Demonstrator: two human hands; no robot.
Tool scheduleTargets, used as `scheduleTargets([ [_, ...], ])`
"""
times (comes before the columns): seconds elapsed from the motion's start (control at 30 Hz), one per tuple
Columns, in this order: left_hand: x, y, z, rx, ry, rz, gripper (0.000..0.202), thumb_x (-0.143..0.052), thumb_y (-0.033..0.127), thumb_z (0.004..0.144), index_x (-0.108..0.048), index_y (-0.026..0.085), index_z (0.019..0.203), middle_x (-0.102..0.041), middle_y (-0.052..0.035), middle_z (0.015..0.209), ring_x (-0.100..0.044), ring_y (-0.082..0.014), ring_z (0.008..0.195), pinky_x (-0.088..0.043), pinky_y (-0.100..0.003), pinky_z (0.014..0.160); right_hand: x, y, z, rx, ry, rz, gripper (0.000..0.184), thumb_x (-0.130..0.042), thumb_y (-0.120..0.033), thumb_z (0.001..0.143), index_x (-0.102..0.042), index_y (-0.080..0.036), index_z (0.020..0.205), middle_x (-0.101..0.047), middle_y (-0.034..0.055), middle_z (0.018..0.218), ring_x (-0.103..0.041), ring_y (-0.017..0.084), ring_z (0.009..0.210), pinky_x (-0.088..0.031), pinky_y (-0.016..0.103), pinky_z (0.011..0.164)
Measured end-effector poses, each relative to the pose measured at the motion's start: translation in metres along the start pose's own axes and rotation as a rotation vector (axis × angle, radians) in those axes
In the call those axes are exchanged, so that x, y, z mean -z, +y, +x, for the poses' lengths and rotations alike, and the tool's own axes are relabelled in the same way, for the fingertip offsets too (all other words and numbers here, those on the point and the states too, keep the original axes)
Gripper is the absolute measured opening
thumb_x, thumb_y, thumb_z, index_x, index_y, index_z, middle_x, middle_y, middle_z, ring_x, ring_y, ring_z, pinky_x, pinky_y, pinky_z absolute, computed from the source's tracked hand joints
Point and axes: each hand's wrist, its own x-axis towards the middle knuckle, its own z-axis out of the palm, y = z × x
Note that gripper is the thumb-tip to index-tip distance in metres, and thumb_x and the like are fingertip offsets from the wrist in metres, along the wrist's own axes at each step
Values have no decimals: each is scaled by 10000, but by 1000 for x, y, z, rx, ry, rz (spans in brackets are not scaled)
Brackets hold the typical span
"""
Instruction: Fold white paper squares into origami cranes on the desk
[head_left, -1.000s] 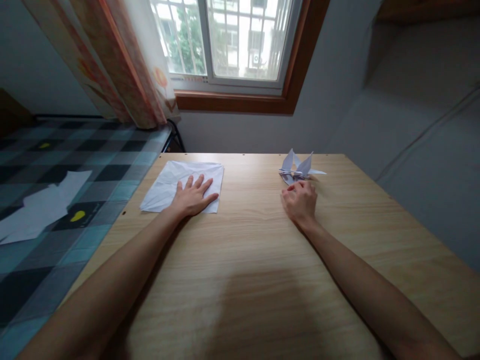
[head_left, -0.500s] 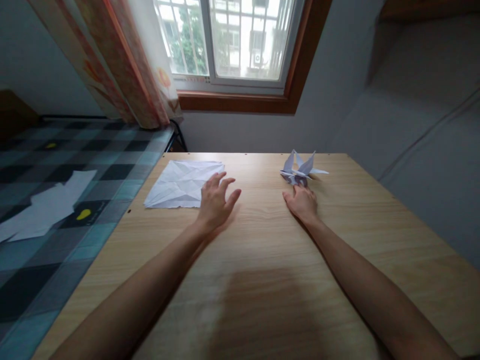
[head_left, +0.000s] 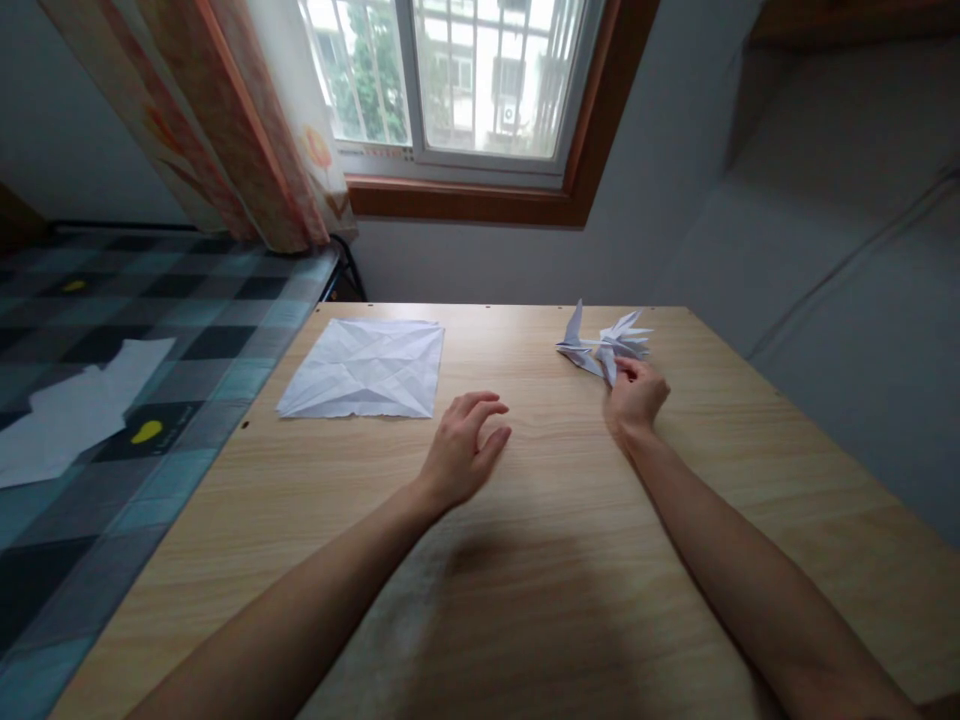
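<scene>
A folded white paper crane [head_left: 604, 346] lies tilted at the far right of the wooden table [head_left: 525, 560]. My right hand [head_left: 636, 396] pinches its near tip between thumb and fingers. A creased square sheet of white paper [head_left: 362, 368] lies flat at the far left of the table. My left hand [head_left: 463, 450] hovers over the bare wood to the right of that sheet, fingers loosely curled and apart, holding nothing.
A bed with a checked blue-grey cover [head_left: 90, 340] adjoins the table's left edge, with loose white paper [head_left: 71, 405] on it. A window [head_left: 450, 80] and a patterned curtain [head_left: 217, 120] stand behind. A grey wall [head_left: 840, 230] borders the right side.
My left hand left the flat sheet and moved right toward the table's middle. My right hand took hold of the crane's tip and shifted right, tilting the crane.
</scene>
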Motion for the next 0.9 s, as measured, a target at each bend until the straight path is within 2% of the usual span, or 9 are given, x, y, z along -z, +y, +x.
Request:
scheduleTargets([
  [0.07, 0, 0, 1, 20, 5, -18, 170, -563, 250, 908, -637, 201, 1053, -629, -108, 1164, -583, -251, 1128, -471, -455, 1007, 0, 0, 2, -15, 2, 5, 308, -480, -183, 791, -748, -112, 925, -719, 135, 940, -658, 243, 824, -520, 387, 854],
  [0.17, 0, 0, 2, 45, 19, -41, 158, -562, 237, 906, -641, 190, 1034, -632, -107, 1144, -589, -243, 1120, -471, -439, 1011, -1, -5, 0, 3, 6, -35, 298, -572, -287, 791, -734, -128, 983, -646, 157, 1091, -633, 233, 877, -517, 371, 849],
  [0.27, -1, -1, 2, 48, 20, -46, 148, -560, 235, 905, -646, 189, 1017, -634, -104, 1138, -590, -241, 1117, -475, -433, 1003, -3, -10, -3, 9, -114, -118, 393, -640, -375, 773, -715, -157, 1092, -604, 156, 1193, -625, 249, 956, -505, 390, 892],
  [0.47, -2, -3, 2, 32, -9, -34, 134, -561, 231, 908, -660, 186, 987, -642, -101, 1113, -595, -236, 1093, -483, -431, 982, -5, -7, -2, -9, -281, -234, 369, -550, -312, 833, -735, -152, 1109, -700, 166, 1113, -636, 301, 1024, -469, 427, 944],
  [0.6, -1, -2, 2, 30, -19, -37, 125, -565, 238, 906, -660, 193, 974, -644, -98, 1107, -599, -236, 1077, -488, -435, 969, -1, -7, 4, -74, -78, -130, 462, -503, -283, 831, -684, -62, 1194, -683, 208, 1135, -638, 313, 1012, -473, 443, 942],
  [0.67, 0, -2, 2, 34, -16, -56, 130, -563, 245, 908, -655, 194, 984, -643, -101, 1110, -599, -237, 1083, -487, -433, 968, 4, -12, 3, -5, 61, -56, 500, -459, -276, 848, -640, -28, 1242, -660, 216, 1141, -621, 310, 1042, -466, 453, 962],
  [0.73, 0, -1, 1, 45, -12, -89, 151, -568, 254, 904, -644, 196, 1022, -641, -104, 1126, -595, -240, 1106, -482, -429, 973, 10, -23, -3, 137, 108, 5, 488, -416, -298, 886, -632, -64, 1255, -647, 198, 1153, -596, 307, 1091, -455, 470, 978],
  [0.8, -1, -2, 1, 80, 3, -141, 239, -602, 276, 885, -615, 204, 1113, -636, -103, 1158, -588, -243, 1131, -479, -424, 967, 14, -36, -17, 301, 38, 47, 424, -421, -337, 910, -682, -133, 1174, -672, 164, 1113, -594, 302, 1098, -437, 489, 1002],
  [0.9, -3, -8, 2, 187, 44, -257, 604, -724, 323, 788, -483, 234, 1334, -604, -111, 1265, -593, -244, 1133, -486, -407, 926, 16, -56, -42, 577, -164, 165, 273, -477, -299, 897, -736, -231, 953, -719, 92, 969, -642, 265, 996, -470, 470, 963],
])
